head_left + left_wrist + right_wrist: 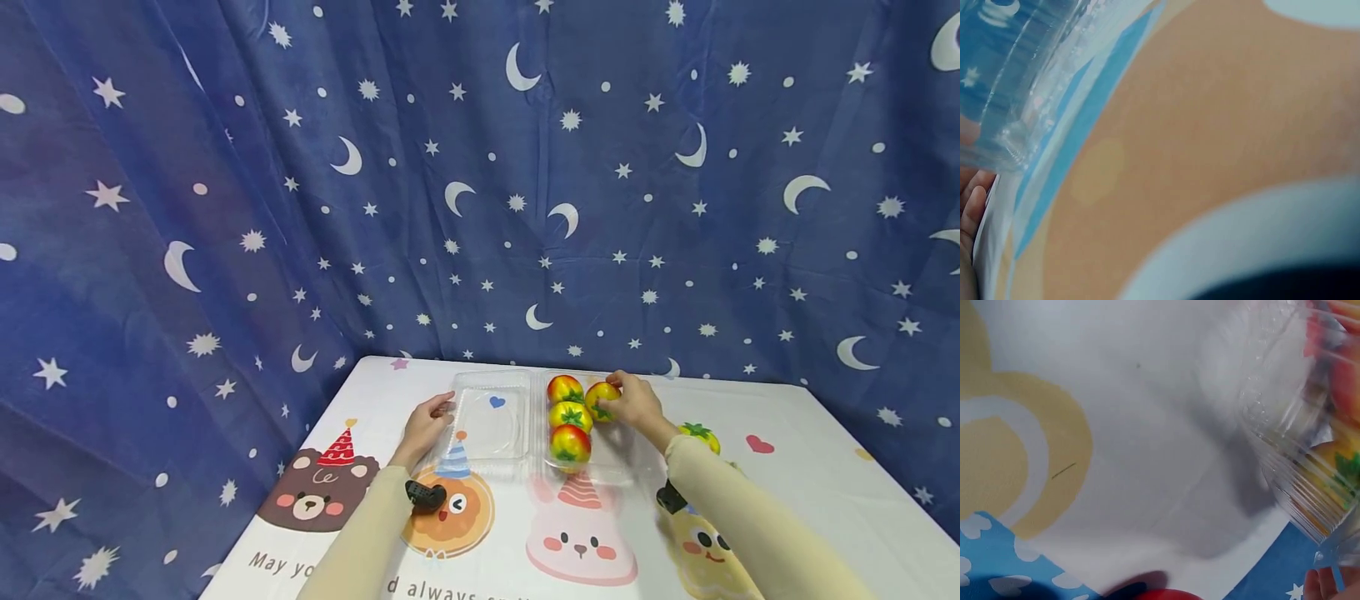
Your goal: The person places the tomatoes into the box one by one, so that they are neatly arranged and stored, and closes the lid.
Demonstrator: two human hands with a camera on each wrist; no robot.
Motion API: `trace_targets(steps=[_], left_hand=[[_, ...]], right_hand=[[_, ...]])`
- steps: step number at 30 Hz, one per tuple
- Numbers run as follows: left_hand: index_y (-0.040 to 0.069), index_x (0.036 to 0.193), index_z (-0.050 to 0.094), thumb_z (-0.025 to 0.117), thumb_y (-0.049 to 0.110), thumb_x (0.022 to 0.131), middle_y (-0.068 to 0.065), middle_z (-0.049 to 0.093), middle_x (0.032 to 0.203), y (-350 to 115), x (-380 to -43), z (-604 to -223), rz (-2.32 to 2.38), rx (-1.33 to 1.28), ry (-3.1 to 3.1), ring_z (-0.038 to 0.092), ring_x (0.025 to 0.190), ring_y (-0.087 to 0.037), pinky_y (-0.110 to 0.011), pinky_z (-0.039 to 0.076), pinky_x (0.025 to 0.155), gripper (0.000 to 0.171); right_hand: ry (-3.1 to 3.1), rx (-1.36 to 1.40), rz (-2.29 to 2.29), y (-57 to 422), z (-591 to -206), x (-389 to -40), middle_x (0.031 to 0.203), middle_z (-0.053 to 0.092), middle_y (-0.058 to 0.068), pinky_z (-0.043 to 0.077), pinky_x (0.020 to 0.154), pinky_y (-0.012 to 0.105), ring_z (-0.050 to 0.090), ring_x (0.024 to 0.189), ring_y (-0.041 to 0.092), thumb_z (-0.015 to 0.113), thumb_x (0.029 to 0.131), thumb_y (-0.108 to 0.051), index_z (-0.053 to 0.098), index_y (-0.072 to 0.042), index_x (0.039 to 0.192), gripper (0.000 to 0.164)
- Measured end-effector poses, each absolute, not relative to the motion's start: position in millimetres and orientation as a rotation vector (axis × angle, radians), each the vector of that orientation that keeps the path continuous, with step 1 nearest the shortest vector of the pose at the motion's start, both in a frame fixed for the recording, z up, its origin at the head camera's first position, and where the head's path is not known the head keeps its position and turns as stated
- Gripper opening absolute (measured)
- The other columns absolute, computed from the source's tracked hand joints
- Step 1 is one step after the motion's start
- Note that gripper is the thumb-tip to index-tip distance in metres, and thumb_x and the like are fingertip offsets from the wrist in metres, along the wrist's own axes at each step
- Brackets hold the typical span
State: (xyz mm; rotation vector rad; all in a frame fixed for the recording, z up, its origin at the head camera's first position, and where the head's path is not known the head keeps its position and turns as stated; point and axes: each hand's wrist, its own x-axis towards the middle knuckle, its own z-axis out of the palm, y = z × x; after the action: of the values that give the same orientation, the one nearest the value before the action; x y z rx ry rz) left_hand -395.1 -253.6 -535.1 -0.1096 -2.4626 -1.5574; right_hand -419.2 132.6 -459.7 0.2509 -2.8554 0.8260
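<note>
A clear plastic clamshell box lies opened on the table, its lid (491, 425) on the left and its fruit-holding base (611, 467) on the right. My right hand (636, 407) grips a yellow-red persimmon-like fruit (602, 402) at the base's far right. Beside it, several similar fruits (571, 417) form a column along the base's left side. My left hand (427, 427) rests at the lid's left edge, fingers loosely bent. In the left wrist view, a few fingers (972, 209) show beside the lid's clear corner. The right wrist view catches only fingertips (1322, 584) below the box.
Another fruit (701, 437) with a green leafy top sits on the table right of the box, partly behind my right forearm. A printed white tablecloth (795, 492) covers the table. A blue curtain (480, 167) with moons and stars hangs behind and at left.
</note>
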Motion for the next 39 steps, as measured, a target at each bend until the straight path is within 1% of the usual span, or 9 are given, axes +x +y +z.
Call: trace_targets(steps=[5, 10, 13, 17, 20, 23, 29, 33, 39], left_hand=[[0.007, 0.134, 0.061, 0.06, 0.004, 0.085, -0.009, 0.069, 0.119, -253, -394, -536, -1.57, -0.113, -2.474, 0.059, 0.104, -0.023, -0.042, 0.043, 0.094, 0.049], [0.006, 0.135, 0.061, 0.06, 0.005, 0.085, -0.009, 0.068, 0.119, -251, -397, -536, -1.578, -0.125, -2.471, 0.059, 0.105, -0.024, -0.045, 0.043, 0.095, 0.05], [0.006, 0.135, 0.06, 0.059, 0.006, 0.085, -0.009, 0.068, 0.12, -251, -399, -536, -1.569, -0.137, -2.472, 0.058, 0.104, -0.023, -0.045, 0.043, 0.095, 0.051], [0.007, 0.135, 0.061, 0.059, 0.006, 0.085, -0.009, 0.069, 0.119, -251, -399, -533, -1.556, -0.133, -2.466, 0.059, 0.103, -0.023, -0.043, 0.043, 0.095, 0.05], [0.007, 0.134, 0.061, 0.06, 0.006, 0.085, -0.009, 0.069, 0.118, -250, -400, -531, -1.564, -0.134, -2.454, 0.058, 0.102, -0.023, -0.043, 0.042, 0.094, 0.049], [0.008, 0.135, 0.061, 0.06, 0.007, 0.086, -0.009, 0.068, 0.12, -250, -401, -532, -1.577, -0.138, -2.46, 0.058, 0.102, -0.023, -0.042, 0.042, 0.094, 0.05], [0.008, 0.135, 0.061, 0.059, 0.006, 0.086, -0.008, 0.068, 0.119, -253, -401, -535, -1.552, -0.117, -2.468, 0.058, 0.103, -0.023, -0.043, 0.043, 0.094, 0.049], [0.009, 0.135, 0.062, 0.06, 0.006, 0.086, -0.008, 0.069, 0.118, -255, -403, -530, -1.543, -0.115, -2.45, 0.058, 0.102, -0.023, -0.043, 0.042, 0.095, 0.049], [0.008, 0.135, 0.061, 0.06, 0.005, 0.086, -0.009, 0.069, 0.118, -261, -403, -524, -1.555, -0.11, -2.442, 0.058, 0.103, -0.023, -0.042, 0.042, 0.096, 0.049]], right_hand=[[-2.861, 0.235, 0.785, 134, -466, -418, 0.116, 0.064, 0.025, 0.047, 0.09, 0.053, 0.06, 0.1, 0.039, 0.075, 0.084, -0.021, 0.06, 0.004, 0.121, 0.047], [-2.834, 0.235, 0.771, 136, -467, -420, 0.118, 0.063, 0.026, 0.047, 0.09, 0.054, 0.06, 0.102, 0.04, 0.074, 0.084, -0.019, 0.061, 0.005, 0.123, 0.047], [-2.823, 0.246, 0.767, 137, -464, -419, 0.123, 0.06, 0.029, 0.046, 0.092, 0.056, 0.057, 0.107, 0.044, 0.074, 0.084, -0.019, 0.059, 0.005, 0.126, 0.051], [-2.816, 0.272, 0.814, 140, -457, -415, 0.13, 0.053, 0.033, 0.041, 0.097, 0.059, 0.051, 0.116, 0.048, 0.072, 0.086, -0.019, 0.052, 0.008, 0.132, 0.057], [-2.792, 0.292, 0.867, 146, -451, -410, 0.131, 0.051, 0.035, 0.04, 0.097, 0.06, 0.049, 0.118, 0.05, 0.068, 0.089, -0.019, 0.05, 0.01, 0.133, 0.056], [-2.788, 0.322, 0.867, 156, -447, -402, 0.13, 0.051, 0.037, 0.041, 0.096, 0.06, 0.05, 0.117, 0.052, 0.065, 0.091, -0.019, 0.05, 0.013, 0.13, 0.053], [-2.889, 0.414, 0.733, 189, -435, -390, 0.126, 0.053, 0.039, 0.04, 0.096, 0.062, 0.051, 0.115, 0.053, 0.061, 0.094, -0.024, 0.051, 0.017, 0.126, 0.053], [-2.95, 0.405, 0.703, 211, -420, -380, 0.124, 0.052, 0.041, 0.042, 0.095, 0.062, 0.051, 0.113, 0.054, 0.06, 0.095, -0.025, 0.05, 0.018, 0.126, 0.055], [-3.039, 0.351, 0.757, 234, -407, -368, 0.126, 0.047, 0.044, 0.044, 0.092, 0.062, 0.049, 0.114, 0.057, 0.059, 0.096, -0.027, 0.046, 0.019, 0.128, 0.058]])
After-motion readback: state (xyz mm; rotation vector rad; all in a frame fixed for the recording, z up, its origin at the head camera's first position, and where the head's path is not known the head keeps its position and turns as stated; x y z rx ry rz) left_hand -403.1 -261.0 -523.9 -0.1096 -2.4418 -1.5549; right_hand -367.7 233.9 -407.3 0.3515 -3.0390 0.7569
